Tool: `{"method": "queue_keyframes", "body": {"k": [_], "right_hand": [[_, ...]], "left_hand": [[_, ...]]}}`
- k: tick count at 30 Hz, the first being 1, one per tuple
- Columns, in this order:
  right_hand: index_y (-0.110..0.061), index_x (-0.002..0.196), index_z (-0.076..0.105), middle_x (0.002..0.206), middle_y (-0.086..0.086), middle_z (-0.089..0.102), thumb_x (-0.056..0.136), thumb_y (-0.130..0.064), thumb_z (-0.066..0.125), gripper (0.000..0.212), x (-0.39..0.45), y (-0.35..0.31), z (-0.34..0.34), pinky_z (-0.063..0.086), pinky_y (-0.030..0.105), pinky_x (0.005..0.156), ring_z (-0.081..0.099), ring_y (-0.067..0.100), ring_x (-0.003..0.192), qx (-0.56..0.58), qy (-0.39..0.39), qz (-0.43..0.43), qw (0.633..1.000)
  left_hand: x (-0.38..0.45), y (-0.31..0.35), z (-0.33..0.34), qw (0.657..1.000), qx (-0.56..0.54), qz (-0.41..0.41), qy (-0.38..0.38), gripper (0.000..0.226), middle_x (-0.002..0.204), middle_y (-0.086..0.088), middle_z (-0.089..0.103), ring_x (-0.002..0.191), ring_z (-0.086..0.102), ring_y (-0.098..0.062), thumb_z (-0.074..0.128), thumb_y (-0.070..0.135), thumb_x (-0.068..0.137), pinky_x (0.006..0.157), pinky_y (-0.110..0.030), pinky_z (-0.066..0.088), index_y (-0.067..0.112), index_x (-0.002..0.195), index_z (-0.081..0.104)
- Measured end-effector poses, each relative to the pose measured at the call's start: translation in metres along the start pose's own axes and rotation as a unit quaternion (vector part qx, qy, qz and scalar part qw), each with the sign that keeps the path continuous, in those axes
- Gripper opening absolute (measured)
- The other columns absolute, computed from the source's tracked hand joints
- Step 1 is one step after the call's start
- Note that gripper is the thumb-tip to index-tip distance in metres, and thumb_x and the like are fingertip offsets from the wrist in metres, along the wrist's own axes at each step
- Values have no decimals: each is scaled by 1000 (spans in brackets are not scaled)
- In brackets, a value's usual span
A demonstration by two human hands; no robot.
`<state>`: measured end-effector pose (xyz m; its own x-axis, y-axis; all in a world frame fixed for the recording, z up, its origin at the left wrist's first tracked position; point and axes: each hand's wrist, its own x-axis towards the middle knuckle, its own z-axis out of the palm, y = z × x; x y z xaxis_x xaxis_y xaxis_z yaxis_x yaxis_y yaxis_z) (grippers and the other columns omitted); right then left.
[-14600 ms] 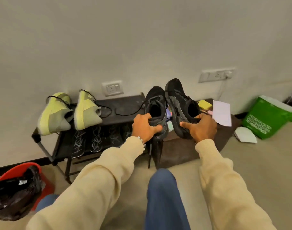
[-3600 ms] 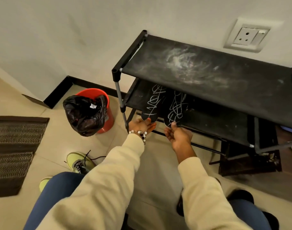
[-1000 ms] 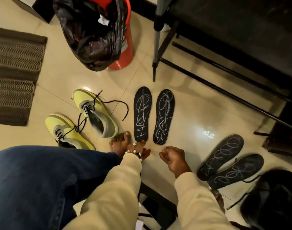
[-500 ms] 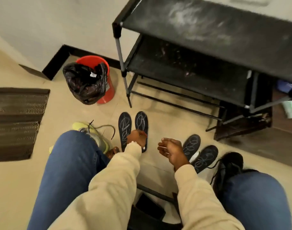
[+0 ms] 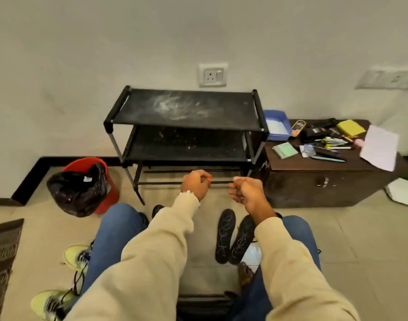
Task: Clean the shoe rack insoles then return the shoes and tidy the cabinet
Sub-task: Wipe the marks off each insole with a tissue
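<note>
1. In front of the shoe rack, left hand and right hand hover, fingers loosely curled, each grip holding nothing.
2. Insoles lie on the floor between the knees, chalk-scribbled; a foot shift could scuff them.
3. Dusty shelves: returning yellow shoes early redirties them.
</note>
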<state>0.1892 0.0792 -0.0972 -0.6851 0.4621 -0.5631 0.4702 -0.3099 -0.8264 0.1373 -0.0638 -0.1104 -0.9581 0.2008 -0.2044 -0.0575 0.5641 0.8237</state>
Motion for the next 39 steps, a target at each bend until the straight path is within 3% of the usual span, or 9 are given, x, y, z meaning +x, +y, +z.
{"method": "queue_keyframes", "body": {"k": [6,14,26,30,34,39], "right_hand": [[-13,93,62,71,6,64,94,-13,53,10,-37,-35,-56,45,21,47,55,14,52,43,34,-50,997],[-12,91,68,80,8,71,91,-18,59,10,-49,-42,-111,52,24,52,61,14,59,60,91,-60,992],[-16,94,66,81,7,71,93,-14,58,8,-20,-45,-114,53,25,57,63,14,67,34,122,-118,985],[-17,95,66,82,7,72,93,-14,58,9,-1,-59,-107,53,25,58,63,14,66,7,116,-127,985],[-17,92,67,80,6,71,93,-16,58,9,25,-74,-105,52,23,55,62,13,64,-21,118,-139,983],[-22,85,64,79,5,71,93,-18,58,11,77,-96,-114,54,26,61,64,14,67,-55,138,-149,978]], "left_hand": [[-26,65,7,996,4,88,-17,16,85,-8,72,81,69,-22,55,10,94,81,-38,58,14,96,70],[-46,111,29,986,-16,153,-57,17,87,-8,71,81,69,-17,54,7,95,71,-21,56,11,102,69],[-27,100,23,986,-33,161,-22,17,85,-3,71,76,67,-8,55,7,95,64,-8,50,14,103,68],[-7,98,22,988,-38,148,-27,16,84,-2,70,75,66,-7,56,7,94,65,-8,51,13,103,68],[22,104,31,989,-46,136,-28,17,86,-5,71,81,68,-11,56,7,94,78,-21,57,11,104,68],[73,120,53,991,-57,120,-35,17,83,-3,71,76,68,-11,55,6,94,74,-19,56,11,104,68]]}}
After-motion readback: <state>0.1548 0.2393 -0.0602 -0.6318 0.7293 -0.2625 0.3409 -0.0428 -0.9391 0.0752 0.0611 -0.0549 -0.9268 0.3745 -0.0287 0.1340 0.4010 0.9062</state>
